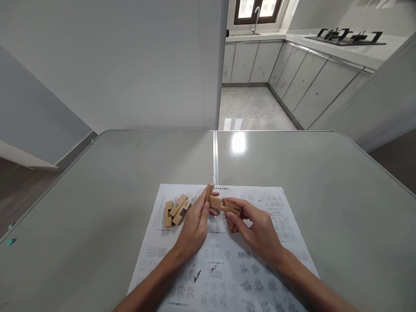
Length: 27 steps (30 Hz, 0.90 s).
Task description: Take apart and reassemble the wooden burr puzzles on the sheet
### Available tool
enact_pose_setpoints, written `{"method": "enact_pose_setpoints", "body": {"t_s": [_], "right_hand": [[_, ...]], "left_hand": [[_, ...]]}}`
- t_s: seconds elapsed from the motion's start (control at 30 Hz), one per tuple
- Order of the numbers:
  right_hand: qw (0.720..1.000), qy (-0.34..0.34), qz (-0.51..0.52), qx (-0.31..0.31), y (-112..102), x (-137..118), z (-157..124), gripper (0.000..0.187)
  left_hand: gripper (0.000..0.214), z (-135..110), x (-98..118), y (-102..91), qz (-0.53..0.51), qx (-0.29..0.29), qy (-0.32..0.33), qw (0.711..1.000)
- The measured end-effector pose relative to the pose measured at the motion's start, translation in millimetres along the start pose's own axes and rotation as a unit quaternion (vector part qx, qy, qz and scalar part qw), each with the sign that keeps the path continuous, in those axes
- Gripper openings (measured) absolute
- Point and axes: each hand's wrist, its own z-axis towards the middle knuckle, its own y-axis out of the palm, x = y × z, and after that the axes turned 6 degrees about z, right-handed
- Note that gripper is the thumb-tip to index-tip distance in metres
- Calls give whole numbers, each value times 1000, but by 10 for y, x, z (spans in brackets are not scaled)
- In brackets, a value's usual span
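Note:
My left hand is closed on a wooden puzzle piece that stands tilted upward between thumb and fingers. In my right hand, thumb and fingers pinch a notched wooden puzzle piece with a dark mark near its right end. The left end of this notched piece meets the one in my left hand; whether they interlock I cannot tell. Another wooden piece shows below my right fingers, partly hidden. Left of my left hand, several notched wooden pieces lie in a loose group on the printed sheet.
A large white sheet printed with puzzle diagrams lies under both hands on the grey table. A metal seam runs across the table. A small teal object is near the left edge. Beyond stand a wall and a kitchen counter.

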Motion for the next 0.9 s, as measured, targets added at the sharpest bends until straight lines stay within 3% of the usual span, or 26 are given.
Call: {"method": "enact_pose_setpoints", "body": {"t_s": [0.27, 0.47, 0.67, 0.9], "right_hand": [[999, -27, -13, 45, 82, -25, -26, 27], [999, -23, 9, 21, 70, -33, -14, 28], [998, -34, -27, 43, 101, -11, -57, 31], [992, -86, -61, 70, 156, -58, -70, 33]], "left_hand": [[58, -26, 58, 40, -31, -24, -11, 999], [57, -40, 16, 45, 4, -28, 3, 1000], [57, -29, 33, 25, 0, -32, 0, 999], [58, -42, 47, 45, -14, -38, -14, 999]]}}
